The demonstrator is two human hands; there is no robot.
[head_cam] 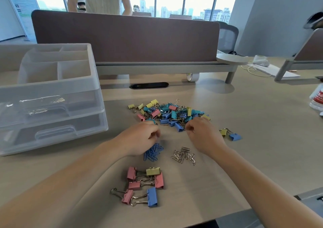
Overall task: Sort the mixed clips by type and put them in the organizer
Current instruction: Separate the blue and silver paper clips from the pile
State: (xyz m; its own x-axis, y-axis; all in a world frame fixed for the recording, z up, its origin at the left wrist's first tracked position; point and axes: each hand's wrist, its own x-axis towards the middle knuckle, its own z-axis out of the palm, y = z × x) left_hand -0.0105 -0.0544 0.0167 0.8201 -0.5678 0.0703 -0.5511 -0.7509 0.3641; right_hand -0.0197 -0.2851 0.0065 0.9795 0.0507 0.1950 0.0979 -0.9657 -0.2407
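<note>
Hovering over counter (244, 157), left hand (142, 138) and right hand (203, 134), fingers curled, any held clip indiscernible, mixed binder clip pile (171, 113) just beyond fingertips, blue paper clips (153, 151) partly under left hand, silver paper clips (183, 155) beside them, clear organizer (52, 94) at left.

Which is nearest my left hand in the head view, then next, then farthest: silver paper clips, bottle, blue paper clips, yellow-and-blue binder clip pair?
1. Blue paper clips, right at the left hand, on its near side.
2. Silver paper clips, to its right.
3. Binder clip pair, farther right, past the right hand.
4. Bottle, at the far right edge.
</note>
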